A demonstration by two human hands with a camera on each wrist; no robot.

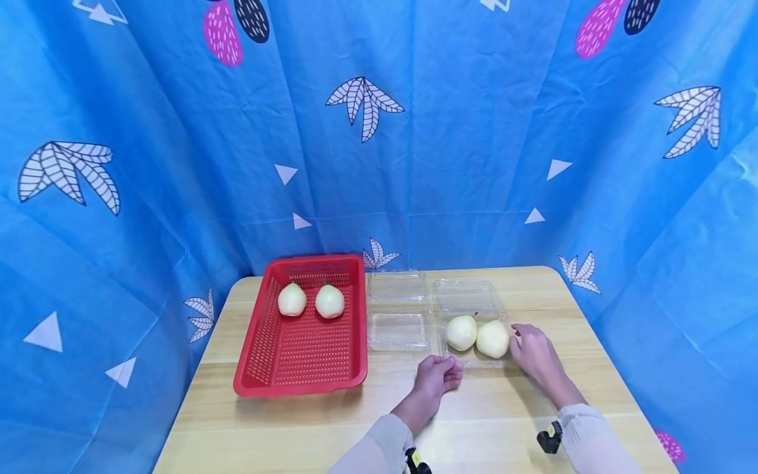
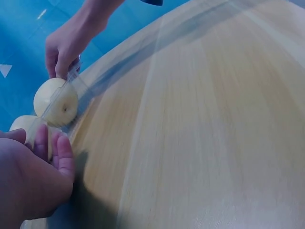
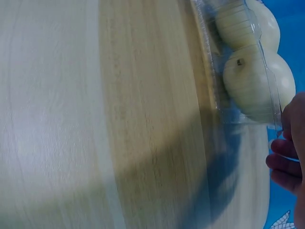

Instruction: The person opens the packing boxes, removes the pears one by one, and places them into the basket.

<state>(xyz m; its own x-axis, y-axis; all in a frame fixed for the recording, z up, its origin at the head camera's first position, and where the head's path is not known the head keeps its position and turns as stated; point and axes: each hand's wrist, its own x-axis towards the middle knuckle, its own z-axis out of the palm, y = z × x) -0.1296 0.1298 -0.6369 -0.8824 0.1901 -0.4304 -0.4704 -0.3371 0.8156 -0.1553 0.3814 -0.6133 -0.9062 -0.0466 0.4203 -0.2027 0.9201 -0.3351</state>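
Observation:
Two pale yellow pears, a left one (image 1: 461, 333) and a right one (image 1: 493, 339), sit side by side in the base of a clear plastic clamshell container (image 1: 468, 295), its lid folded back flat behind them. At the front-left corner of that container my left hand (image 1: 437, 378) pinches the rim between thumb and fingers. My right hand (image 1: 537, 356) pinches the rim on the right side, beside the right pear. In the right wrist view, the container's ribbed wall (image 3: 238, 28) stands in front of the pears, and the right hand's lower fingers (image 3: 284, 164) are curled.
A red plastic basket (image 1: 310, 388) stands on the left of the wooden table (image 1: 284, 431), with two more pears (image 1: 293, 300) at its back. Between basket and pears lies another opened clear container (image 1: 398, 329). Blue patterned cloth (image 1: 468, 131) hangs behind and along both sides.

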